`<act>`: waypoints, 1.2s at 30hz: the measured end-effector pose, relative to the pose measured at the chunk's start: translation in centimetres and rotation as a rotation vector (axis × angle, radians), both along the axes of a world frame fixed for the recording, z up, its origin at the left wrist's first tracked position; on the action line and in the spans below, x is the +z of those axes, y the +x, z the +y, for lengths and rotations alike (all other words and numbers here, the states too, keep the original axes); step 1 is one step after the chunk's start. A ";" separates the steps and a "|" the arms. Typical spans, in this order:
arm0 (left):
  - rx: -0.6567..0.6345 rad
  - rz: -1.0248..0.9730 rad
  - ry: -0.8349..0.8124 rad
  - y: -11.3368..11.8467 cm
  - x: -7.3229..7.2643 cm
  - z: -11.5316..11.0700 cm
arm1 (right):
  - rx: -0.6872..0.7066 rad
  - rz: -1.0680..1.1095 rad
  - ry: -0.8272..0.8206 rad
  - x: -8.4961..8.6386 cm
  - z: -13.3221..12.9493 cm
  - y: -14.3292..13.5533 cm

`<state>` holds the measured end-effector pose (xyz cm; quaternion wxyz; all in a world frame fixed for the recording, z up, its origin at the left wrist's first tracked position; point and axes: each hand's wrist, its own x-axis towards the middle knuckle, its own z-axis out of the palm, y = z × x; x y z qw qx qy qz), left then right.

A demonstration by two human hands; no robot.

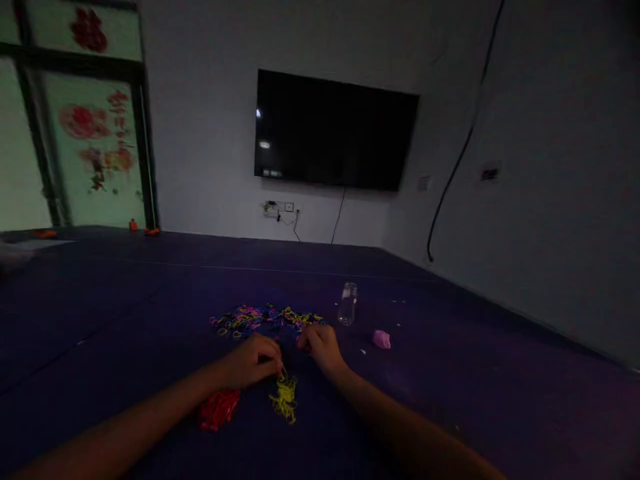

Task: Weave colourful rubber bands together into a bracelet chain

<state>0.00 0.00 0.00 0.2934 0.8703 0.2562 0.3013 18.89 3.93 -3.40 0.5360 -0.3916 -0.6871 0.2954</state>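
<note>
My left hand point(254, 361) is closed in a pinch just above a small heap of yellow rubber bands point(285, 398); a thin yellowish strand shows at its fingertips. Under that wrist lies a heap of red rubber bands point(219, 408), partly covered by the forearm. My right hand point(323, 345) has its fingers curled together at the near edge of a spread of mixed-colour rubber bands point(245, 320). What those fingers hold, if anything, is too dark and small to make out.
A clear bottle point(348, 304) and a crumpled pink lump point(381, 339) are to the right on the purple floor point(440, 373), with small white scraps around them. A wall-mounted television point(335, 130) hangs ahead. Orange objects point(151, 232) sit by the glass door point(95, 147) at left.
</note>
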 end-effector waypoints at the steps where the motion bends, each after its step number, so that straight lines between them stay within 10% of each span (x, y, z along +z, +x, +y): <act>1: -0.024 0.012 -0.016 -0.2 -0.4 0.2 | -0.002 -0.009 0.006 -0.2 0.0 -0.2; 10: 0.113 -0.068 -0.048 -1.7 -0.9 1.2 | -0.156 -0.458 0.240 0.4 1.3 1.3; 16: 0.537 0.005 0.450 -4.3 -1.5 3.5 | -0.349 -0.581 0.151 0.7 2.6 2.2; 25: 0.506 0.227 0.697 -5.0 -3.1 5.3 | -0.202 -0.965 0.137 0.7 2.4 1.6; 36: 0.485 0.269 0.670 -5.3 -3.3 5.3 | 0.127 -0.929 0.342 0.8 2.0 1.1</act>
